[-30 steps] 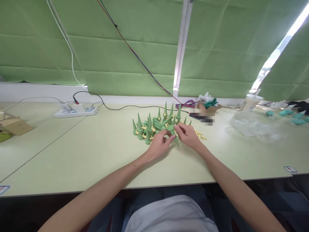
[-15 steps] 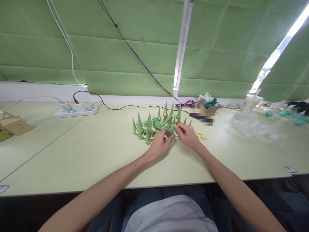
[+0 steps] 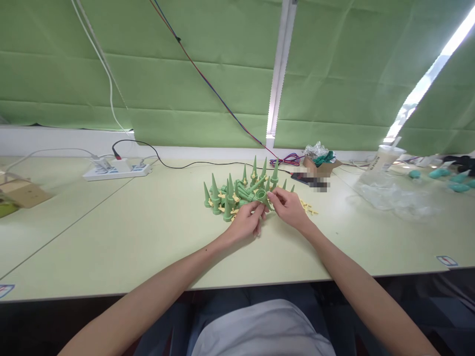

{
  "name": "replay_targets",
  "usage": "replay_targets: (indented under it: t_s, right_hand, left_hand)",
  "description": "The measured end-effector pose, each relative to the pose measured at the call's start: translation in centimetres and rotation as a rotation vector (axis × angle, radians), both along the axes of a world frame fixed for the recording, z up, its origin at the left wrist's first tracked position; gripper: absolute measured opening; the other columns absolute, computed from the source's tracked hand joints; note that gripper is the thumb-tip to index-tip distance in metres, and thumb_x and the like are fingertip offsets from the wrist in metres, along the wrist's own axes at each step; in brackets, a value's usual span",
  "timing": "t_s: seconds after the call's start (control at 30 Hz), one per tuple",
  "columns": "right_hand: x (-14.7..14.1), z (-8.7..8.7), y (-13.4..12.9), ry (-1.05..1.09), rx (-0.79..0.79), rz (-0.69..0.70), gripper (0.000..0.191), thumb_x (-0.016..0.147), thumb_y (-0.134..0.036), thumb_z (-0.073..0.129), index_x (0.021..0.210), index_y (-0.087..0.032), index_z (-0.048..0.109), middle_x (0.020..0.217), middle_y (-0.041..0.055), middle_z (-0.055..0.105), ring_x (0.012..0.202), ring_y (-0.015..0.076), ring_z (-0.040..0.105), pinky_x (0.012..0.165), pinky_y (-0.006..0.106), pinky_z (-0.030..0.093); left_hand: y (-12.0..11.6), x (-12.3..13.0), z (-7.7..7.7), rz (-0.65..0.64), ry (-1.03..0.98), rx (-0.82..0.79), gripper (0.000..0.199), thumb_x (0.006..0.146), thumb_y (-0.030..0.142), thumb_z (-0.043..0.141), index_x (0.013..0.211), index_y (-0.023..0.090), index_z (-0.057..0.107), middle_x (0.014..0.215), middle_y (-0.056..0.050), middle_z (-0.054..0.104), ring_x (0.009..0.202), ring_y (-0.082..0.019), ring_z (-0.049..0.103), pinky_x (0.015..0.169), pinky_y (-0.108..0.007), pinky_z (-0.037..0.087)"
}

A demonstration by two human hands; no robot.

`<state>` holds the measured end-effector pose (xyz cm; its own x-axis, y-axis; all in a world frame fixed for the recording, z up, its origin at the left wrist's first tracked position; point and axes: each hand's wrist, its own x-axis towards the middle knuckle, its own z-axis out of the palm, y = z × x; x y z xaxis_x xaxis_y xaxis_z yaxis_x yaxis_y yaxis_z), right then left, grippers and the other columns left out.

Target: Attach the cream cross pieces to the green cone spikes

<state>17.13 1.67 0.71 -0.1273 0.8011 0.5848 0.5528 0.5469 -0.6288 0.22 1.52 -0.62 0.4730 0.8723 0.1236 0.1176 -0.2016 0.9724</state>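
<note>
We have a green cone [image 3: 261,196] up in front of our body, just above the table [image 3: 159,232], at the near edge of a cluster of similar pieces, its round open end tipped up toward us. The thumb and fingers of our right hand [image 3: 287,206] pinch it at the rim on the right side. Our left hand [image 3: 245,220] is at its lower left, fingers bent and fingertips against or right beside it; we cannot tell whether they grip it or only touch. Behind and to the left of our hands, green spikes [image 3: 215,198] stand upright with small yellow valves [image 3: 236,198] at their sides, and other green parts lie among them. Loose yellow pieces [image 3: 308,206] are scattered just beyond our right hand. Farther back we see a phone [image 3: 302,178], partly blurred out, and a small cardboard box [image 3: 322,169]. A white power strip [image 3: 129,172] lies well to the left, and a cup [image 3: 386,157] stands to the right behind crumpled clear plastic [image 3: 389,195].
</note>
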Motion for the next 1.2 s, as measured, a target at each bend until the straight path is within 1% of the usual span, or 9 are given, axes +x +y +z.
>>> replay_targets:
  t_s: [0.17,0.3,0.5,0.8,0.97,1.2]
  right_hand:
    - [0.01,0.05,-0.06,0.004,-0.012,0.011,0.038,0.095,-0.046,0.044,0.067,-0.020,0.044,0.055,-0.0040,0.040,0.051,0.0103,0.034,0.052,0.025,0.030]
    - [0.00,0.12,-0.13,0.003,-0.020,0.047,0.038,0.095,-0.046,0.044,0.067,-0.020,0.045,0.055,-0.0042,0.039,0.051,0.0102,0.033,0.052,0.025,0.029]
    - [-0.02,0.22,-0.24,0.016,-0.035,0.088,0.037,0.095,-0.045,0.046,0.068,-0.020,0.048,0.056,-0.0042,0.039,0.051,0.0098,0.034,0.051,0.025,0.029]
    - [0.18,0.29,-0.30,0.041,-0.050,0.115,0.039,0.094,-0.048,0.045,0.067,-0.020,0.047,0.054,-0.0045,0.039,0.049,0.0098,0.034,0.050,0.025,0.029]
    - [0.17,0.39,-0.34,0.055,-0.064,0.108,0.039,0.094,-0.049,0.045,0.067,-0.021,0.046,0.052,-0.0045,0.040,0.048,0.0102,0.035,0.049,0.025,0.029]
    - [0.21,0.39,-0.32,0.053,-0.089,0.119,0.039,0.095,-0.049,0.043,0.069,-0.021,0.045,0.049,-0.0044,0.042,0.047,0.0110,0.037,0.050,0.025,0.031]
  left_hand:
    - [0.30,0.06,0.04,-0.035,-0.114,-0.160,0.042,0.094,0.050,0.037,0.085,0.014,0.056,0.075,-0.003,0.057,0.038,-0.008,0.052,0.034,-0.023,0.041]
    - [0.44,0.06,0.13,-0.042,-0.148,-0.220,0.041,0.093,0.048,0.038,0.081,0.012,0.056,0.073,-0.004,0.058,0.039,-0.008,0.052,0.034,-0.022,0.043]
    - [0.44,-0.01,0.15,-0.068,-0.169,-0.228,0.036,0.092,0.040,0.037,0.080,0.013,0.056,0.071,-0.004,0.058,0.040,-0.010,0.053,0.035,-0.023,0.043]
    - [0.50,-0.07,0.10,-0.108,-0.193,-0.270,0.033,0.090,0.039,0.041,0.083,0.012,0.057,0.074,-0.005,0.059,0.040,-0.008,0.052,0.035,-0.021,0.041]
    - [0.67,-0.08,-0.10,-0.129,-0.220,-0.260,0.034,0.090,0.043,0.045,0.087,0.012,0.058,0.079,-0.005,0.059,0.042,-0.008,0.053,0.035,-0.021,0.042]
    - [0.64,-0.15,-0.20,-0.144,-0.219,-0.234,0.040,0.091,0.048,0.046,0.095,0.011,0.061,0.086,-0.006,0.058,0.044,-0.008,0.054,0.035,-0.021,0.043]
